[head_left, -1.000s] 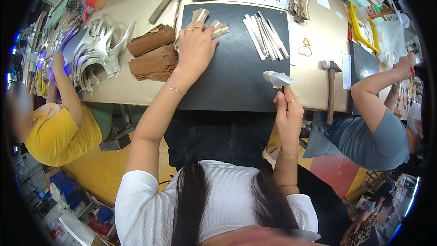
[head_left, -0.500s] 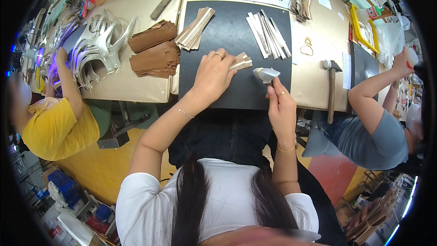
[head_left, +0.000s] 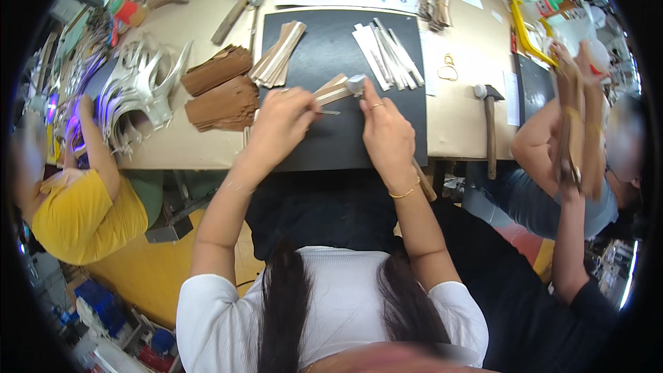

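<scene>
Hands pinch flat tan strips (head_left: 330, 90) on matte black mat (head_left: 324, 145): left hand (head_left: 282, 123), right hand (head_left: 387, 131).

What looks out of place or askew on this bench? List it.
Little stands out. The hammer lies with its handle hanging over the bench edge. The white strips are fanned loosely rather than squared. Both hands, left and right, work on the black mat.

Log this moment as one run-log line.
left hand: holds tan strip on black mat | right hand: grips metal tool at strip
</scene>
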A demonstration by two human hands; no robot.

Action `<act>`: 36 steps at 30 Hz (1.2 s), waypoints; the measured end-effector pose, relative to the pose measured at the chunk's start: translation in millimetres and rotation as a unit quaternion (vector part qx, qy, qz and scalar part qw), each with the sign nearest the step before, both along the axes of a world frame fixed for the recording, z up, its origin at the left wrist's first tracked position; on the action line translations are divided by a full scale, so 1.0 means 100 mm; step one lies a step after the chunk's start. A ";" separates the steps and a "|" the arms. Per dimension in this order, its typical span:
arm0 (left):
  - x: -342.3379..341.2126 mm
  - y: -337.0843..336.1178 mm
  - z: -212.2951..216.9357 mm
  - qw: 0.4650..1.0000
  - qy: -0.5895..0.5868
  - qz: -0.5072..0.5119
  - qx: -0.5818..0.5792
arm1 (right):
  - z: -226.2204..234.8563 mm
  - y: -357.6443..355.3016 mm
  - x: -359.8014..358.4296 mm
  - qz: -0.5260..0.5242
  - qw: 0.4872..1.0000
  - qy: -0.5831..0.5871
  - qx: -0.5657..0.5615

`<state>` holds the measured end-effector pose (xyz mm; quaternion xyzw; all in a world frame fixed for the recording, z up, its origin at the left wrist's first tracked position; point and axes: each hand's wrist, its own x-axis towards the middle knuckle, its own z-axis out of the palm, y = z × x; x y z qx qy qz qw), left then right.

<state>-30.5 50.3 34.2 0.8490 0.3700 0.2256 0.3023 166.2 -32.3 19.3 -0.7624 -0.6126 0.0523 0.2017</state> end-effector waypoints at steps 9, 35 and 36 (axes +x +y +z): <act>-0.41 -0.15 0.52 0.994 -0.020 0.063 -0.092 | 0.04 0.03 -0.04 -0.005 0.998 0.056 -0.015; 0.39 0.02 -0.38 0.983 0.068 0.022 0.168 | 0.06 -0.36 0.29 -0.074 0.964 0.254 0.020; 0.37 0.02 -0.36 0.987 0.034 0.022 0.158 | 0.07 -0.36 0.29 -0.078 0.964 0.253 0.016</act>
